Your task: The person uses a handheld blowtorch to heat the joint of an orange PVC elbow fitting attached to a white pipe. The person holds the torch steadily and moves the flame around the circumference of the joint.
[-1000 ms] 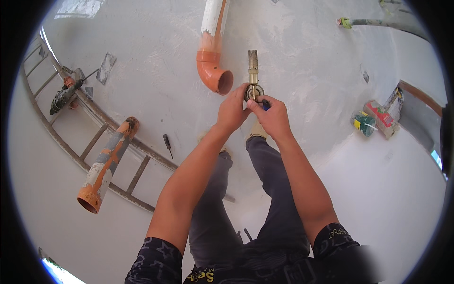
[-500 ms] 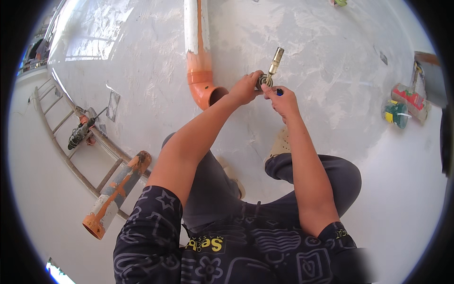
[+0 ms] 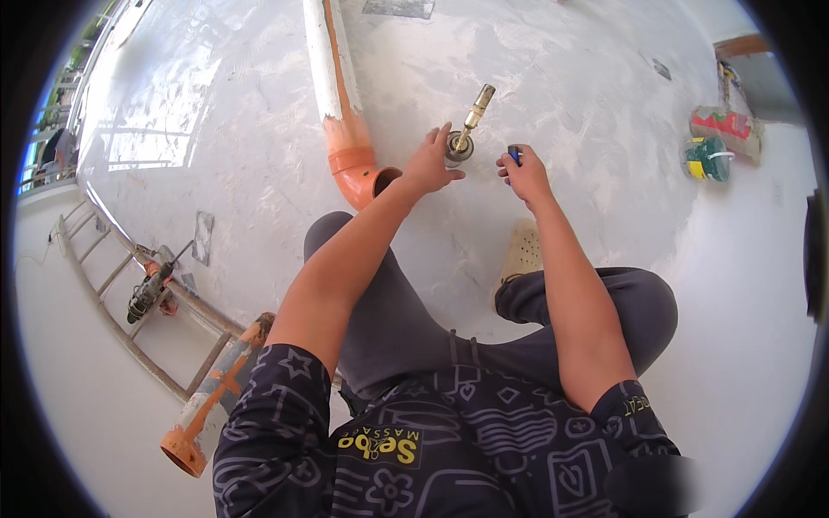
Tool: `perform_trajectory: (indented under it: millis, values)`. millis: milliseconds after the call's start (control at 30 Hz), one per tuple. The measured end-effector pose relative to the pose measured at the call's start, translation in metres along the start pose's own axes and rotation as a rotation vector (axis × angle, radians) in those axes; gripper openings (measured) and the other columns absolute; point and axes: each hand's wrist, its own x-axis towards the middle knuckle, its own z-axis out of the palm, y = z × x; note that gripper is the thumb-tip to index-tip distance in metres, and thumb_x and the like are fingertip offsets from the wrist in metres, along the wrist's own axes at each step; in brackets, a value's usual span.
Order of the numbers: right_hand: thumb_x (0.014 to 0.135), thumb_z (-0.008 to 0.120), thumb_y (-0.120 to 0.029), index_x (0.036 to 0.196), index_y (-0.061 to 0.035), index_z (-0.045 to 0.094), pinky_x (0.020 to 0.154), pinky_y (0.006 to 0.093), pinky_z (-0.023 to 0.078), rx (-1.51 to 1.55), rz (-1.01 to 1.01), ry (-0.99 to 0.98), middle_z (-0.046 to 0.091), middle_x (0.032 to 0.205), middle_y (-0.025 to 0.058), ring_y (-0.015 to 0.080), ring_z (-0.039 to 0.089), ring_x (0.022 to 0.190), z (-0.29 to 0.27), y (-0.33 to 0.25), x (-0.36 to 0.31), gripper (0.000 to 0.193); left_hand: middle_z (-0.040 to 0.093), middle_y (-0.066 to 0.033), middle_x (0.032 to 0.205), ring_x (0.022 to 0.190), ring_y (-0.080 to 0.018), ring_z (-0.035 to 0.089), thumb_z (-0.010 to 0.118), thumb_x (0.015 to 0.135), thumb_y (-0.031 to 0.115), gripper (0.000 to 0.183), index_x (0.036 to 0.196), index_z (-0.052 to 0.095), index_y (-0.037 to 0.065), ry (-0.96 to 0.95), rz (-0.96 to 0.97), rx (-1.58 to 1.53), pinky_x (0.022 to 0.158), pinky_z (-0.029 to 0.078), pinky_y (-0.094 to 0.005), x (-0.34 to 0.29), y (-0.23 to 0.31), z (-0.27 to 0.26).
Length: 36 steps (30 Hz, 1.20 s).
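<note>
Left hand (image 3: 427,166) stretched forward, grip wide, fingers spread at the left side of a brass-topped torch (image 3: 462,144) between the hands; contact unclear. Right hand (image 3: 528,180), apart from torch, grip closed round a small blue-and-black object (image 3: 515,154). Orange pipe elbow (image 3: 354,179) close on the left; floor (image 3: 596,129) open beyond and rightward.

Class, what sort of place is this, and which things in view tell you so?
Probably a room under construction or renovation: there are a ladder and a power drill, a white-and-orange pipe ending in an orange elbow, and a floor smeared with pale streaks.
</note>
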Motion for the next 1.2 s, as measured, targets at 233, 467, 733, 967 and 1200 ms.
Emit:
perform_trajectory:
  millis: [233,467,733,967,1200]
  values:
    - [0.104,0.066,-0.051,0.112,-0.0022,0.07,0.08,0.0466,0.059,-0.377,-0.141,0.242,0.078,0.097,0.0194,0.0388,0.076,0.085,0.012,-0.006,0.005,0.049,0.066,-0.0272,0.131,0.117,-0.0429,0.069,0.083,0.091,0.057,0.081,0.134,0.055,-0.005,0.115,-0.203,-0.104,0.095,0.056,-0.0517,-0.024,0.036,-0.021]
    - [0.099,0.069,-0.061,0.086,-0.0038,0.073,0.076,0.0511,0.058,-0.54,-0.177,0.347,0.076,0.083,0.0202,0.042,0.075,0.082,0.008,-0.033,0.018,0.058,0.075,-0.0232,0.098,0.096,-0.0439,0.074,0.052,0.11,0.056,0.055,0.114,0.06,0.001,-0.01,-0.154,-0.054,0.084,0.056,-0.0543,-0.019,0.044,-0.016]
    - [0.099,0.069,-0.055,0.091,-0.0033,0.074,0.077,0.0525,0.059,-0.696,-0.224,0.386,0.077,0.087,0.0222,0.0431,0.076,0.086,0.006,-0.054,0.04,0.052,0.077,-0.0248,0.1,0.097,-0.0475,0.073,0.041,0.116,0.048,0.052,0.112,0.061,0.001,-0.073,-0.164,-0.033,0.086,0.055,-0.0588,-0.008,0.035,-0.006]
    - [0.098,0.07,-0.051,0.09,-0.0021,0.074,0.076,0.0521,0.059,-0.686,-0.302,0.42,0.077,0.086,0.0238,0.0439,0.075,0.084,0.01,-0.061,0.051,0.05,0.076,-0.0261,0.1,0.097,-0.049,0.072,0.039,0.116,0.05,0.054,0.112,0.061,0.001,-0.062,-0.109,-0.052,0.087,0.055,-0.0593,-0.009,0.028,-0.004]
    - [0.098,0.07,-0.053,0.087,0.0012,0.073,0.078,0.0523,0.059,-0.651,-0.213,0.355,0.076,0.089,0.0266,0.0447,0.075,0.088,0.013,-0.031,0.05,0.055,0.076,-0.0254,0.099,0.097,-0.0478,0.073,0.044,0.114,0.054,0.056,0.113,0.061,0.001,-0.066,-0.133,-0.091,0.088,0.055,-0.0585,-0.013,0.028,-0.008]
